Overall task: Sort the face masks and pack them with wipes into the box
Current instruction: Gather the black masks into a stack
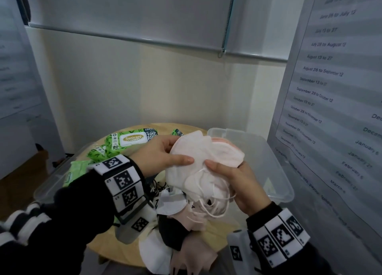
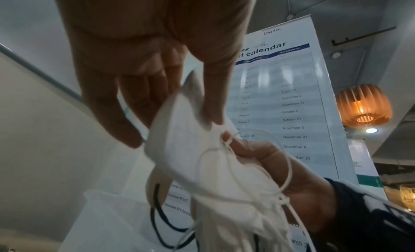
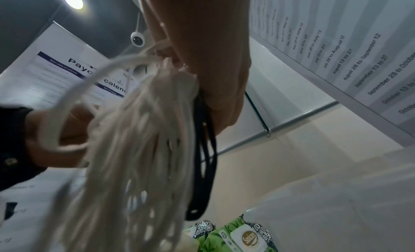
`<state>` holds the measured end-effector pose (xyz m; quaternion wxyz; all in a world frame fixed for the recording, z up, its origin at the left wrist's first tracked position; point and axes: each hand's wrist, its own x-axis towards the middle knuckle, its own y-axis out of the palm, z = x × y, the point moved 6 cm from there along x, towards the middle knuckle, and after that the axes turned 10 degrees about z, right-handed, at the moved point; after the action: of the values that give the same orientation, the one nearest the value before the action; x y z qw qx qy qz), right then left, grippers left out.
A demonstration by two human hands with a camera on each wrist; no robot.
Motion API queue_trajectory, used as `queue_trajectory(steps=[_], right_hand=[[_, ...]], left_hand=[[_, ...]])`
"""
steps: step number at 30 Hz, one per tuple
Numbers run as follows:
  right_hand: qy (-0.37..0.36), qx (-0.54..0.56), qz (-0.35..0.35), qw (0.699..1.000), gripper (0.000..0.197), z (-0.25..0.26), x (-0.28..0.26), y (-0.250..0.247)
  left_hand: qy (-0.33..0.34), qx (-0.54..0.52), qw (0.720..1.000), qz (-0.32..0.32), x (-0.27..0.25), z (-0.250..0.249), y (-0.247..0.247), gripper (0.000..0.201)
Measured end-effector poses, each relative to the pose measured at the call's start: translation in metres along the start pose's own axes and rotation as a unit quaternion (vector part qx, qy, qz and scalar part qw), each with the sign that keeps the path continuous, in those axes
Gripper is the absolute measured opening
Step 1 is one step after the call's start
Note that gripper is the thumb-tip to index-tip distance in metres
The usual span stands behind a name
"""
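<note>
White face masks (image 1: 198,161) pinched in left hand (image 1: 163,157) and right hand (image 1: 237,183), squared for stacking above the clear box (image 1: 277,167).

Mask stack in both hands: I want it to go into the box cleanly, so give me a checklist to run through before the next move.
1. Left hand holds the mask stack: ok, thumb on top.
2. Right hand holds the stack's lower end: ok.
3. Stack holds one colour only: not ok, white and pink masks together, black ear loops among the white ones.
4. Clear plastic box open and beside the hands: ok.
5. Loops free of tangles: cannot tell.
6. Wipes packs packed: not ok, on the table.
</note>
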<state>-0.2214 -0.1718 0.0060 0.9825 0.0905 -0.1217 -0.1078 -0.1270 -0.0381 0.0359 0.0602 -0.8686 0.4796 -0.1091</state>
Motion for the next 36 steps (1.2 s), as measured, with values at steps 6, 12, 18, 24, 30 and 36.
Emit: queue_trajectory(steps=[6, 12, 18, 24, 30, 36], right_hand=[[-0.021, -0.058, 0.016, 0.998, 0.044, 0.009, -0.002, 0.001], [-0.016, 0.051, -0.008, 0.999, 0.041, 0.004, 0.0, 0.002], [0.011, 0.076, -0.037, 0.996, 0.04, -0.002, 0.001, -0.003], [0.02, 0.083, -0.049, 0.995, 0.037, -0.003, 0.001, -0.012], [0.057, 0.04, -0.029, 0.997, 0.033, -0.011, 0.001, -0.013], [0.092, -0.027, -0.017, 0.995, 0.028, -0.016, 0.0, -0.007]], left_hand=[[0.042, -0.041, 0.997, -0.053, 0.002, -0.004, -0.007, 0.029], [0.086, -0.053, 0.986, -0.134, 0.002, -0.008, -0.011, 0.01], [0.098, -0.038, 0.98, -0.168, 0.0, -0.015, -0.019, 0.009], [0.09, -0.014, 0.978, -0.189, 0.004, -0.022, -0.037, 0.01], [0.102, -0.088, 0.99, -0.04, 0.001, -0.05, -0.024, 0.026], [0.03, 0.014, 0.998, 0.056, 0.005, -0.036, 0.003, 0.032]])
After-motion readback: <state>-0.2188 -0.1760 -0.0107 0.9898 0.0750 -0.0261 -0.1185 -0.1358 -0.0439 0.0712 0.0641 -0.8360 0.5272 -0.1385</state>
